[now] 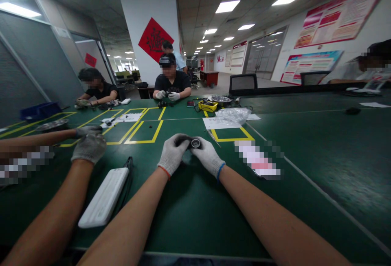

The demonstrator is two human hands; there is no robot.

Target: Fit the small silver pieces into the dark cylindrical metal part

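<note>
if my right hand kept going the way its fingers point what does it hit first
The right hand in its white knit glove points left and slightly forward, so it meets the small black round part it already touches, then the gloved left hand gripping the other side.

A green table (189, 205) marked with yellow tape boxes (143, 132) carries a white power bank (104, 196), paper sheets (218, 122), a plastic bag (233, 114), a yellow meter (207, 105) and a blue bin (39, 110).
</note>
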